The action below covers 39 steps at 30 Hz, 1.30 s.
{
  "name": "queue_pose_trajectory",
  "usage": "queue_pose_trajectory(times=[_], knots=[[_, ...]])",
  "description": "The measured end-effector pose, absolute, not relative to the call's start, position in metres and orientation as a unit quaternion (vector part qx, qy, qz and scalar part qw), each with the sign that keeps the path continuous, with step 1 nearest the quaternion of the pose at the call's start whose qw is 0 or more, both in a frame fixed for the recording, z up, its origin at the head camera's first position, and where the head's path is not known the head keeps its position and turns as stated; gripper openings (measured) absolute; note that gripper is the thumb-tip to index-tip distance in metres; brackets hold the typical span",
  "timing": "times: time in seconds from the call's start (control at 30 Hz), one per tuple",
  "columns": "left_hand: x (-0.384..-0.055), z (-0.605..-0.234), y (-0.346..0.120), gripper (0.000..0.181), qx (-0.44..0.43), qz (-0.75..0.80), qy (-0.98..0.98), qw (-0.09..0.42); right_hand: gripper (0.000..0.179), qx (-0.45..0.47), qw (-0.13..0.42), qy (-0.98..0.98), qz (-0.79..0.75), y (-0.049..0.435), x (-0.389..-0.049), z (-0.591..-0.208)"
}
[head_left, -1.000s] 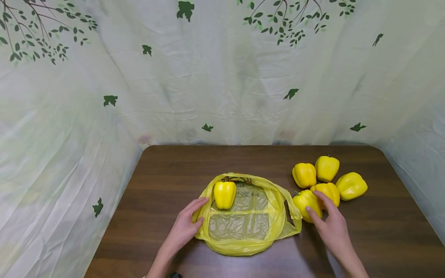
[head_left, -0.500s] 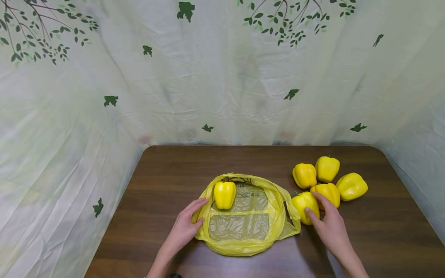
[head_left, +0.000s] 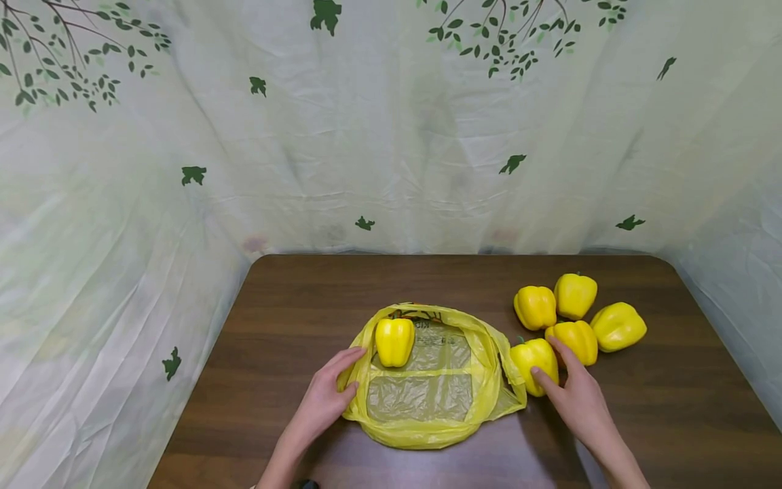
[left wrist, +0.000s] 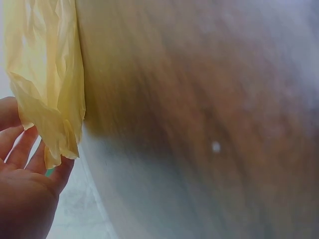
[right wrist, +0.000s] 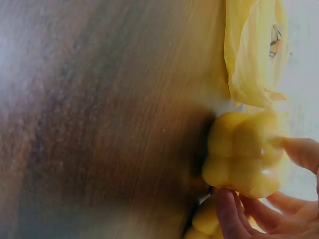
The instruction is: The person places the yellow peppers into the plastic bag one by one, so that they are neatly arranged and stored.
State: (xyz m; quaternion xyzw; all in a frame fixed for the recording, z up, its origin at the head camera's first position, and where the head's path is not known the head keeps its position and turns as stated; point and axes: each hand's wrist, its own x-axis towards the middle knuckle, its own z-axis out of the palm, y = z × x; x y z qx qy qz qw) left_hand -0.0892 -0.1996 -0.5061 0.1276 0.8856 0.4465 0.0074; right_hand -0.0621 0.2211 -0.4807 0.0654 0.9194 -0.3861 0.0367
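Observation:
A yellow plastic bag (head_left: 421,435) lies with its mouth spread wide on the table, and one yellow bell pepper (head_left: 394,343) rests inside at its upper left. My left hand (head_left: 326,390) holds the bag's left rim between fingers and thumb; the left wrist view shows the crumpled bag edge (left wrist: 55,99) at the fingers. My right hand (head_left: 577,394) grips another yellow bell pepper (head_left: 533,365) between thumb and fingers. That pepper sits right beside the bag's right handle loop. Its bottom lobes (right wrist: 244,154) face the right wrist camera, close to the bag.
Several more yellow bell peppers (head_left: 618,327) are grouped at the right, just beyond my right hand. The brown wooden table (head_left: 293,292) ends at a pale curtain (head_left: 397,136) printed with leaves. A small dark object (head_left: 308,483) shows at the bottom edge.
My right hand has brought its bell pepper slightly left, away from the other peppers and closer against the bag's handle, which shifts a little. My left hand stays on the rim.

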Motion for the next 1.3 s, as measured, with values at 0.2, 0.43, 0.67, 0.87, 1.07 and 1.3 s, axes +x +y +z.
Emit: queue_pose_trajectory(times=[0.2, 0.43, 0.67, 0.87, 1.07, 1.3], knots=[[-0.0888, -0.5064, -0.1999, 0.056, 0.136, 0.444, 0.885, -0.002, 0.084, 0.059, 0.062, 0.918, -0.388, 0.2237, -0.0636, -0.4818], [-0.0889, -0.5062, -0.1996, 0.056, 0.131, 0.447, 0.885, 0.005, 0.085, 0.056, 0.073, 0.901, -0.425, 0.2233, -0.0652, -0.4850], [-0.0893, -0.5064, -0.2000, 0.057, 0.143, 0.441, 0.886, -0.009, 0.087, 0.080, 0.077, 0.891, -0.440, 0.2226, -0.0672, -0.4839], [-0.0894, -0.5050, -0.2003, 0.056, 0.134, 0.444, 0.886, 0.005, 0.092, 0.099, 0.087, 0.895, -0.426, 0.2232, -0.0642, -0.4843], [-0.0894, -0.5048, -0.1997, 0.056, 0.137, 0.440, 0.887, 0.003, 0.095, 0.105, 0.091, 0.900, -0.414, 0.2245, -0.0591, -0.4812], [-0.0908, -0.5043, -0.1986, 0.056, 0.129, 0.442, 0.888, 0.008, 0.096, 0.101, 0.078, 0.913, -0.388, 0.2266, -0.0574, -0.4751]])
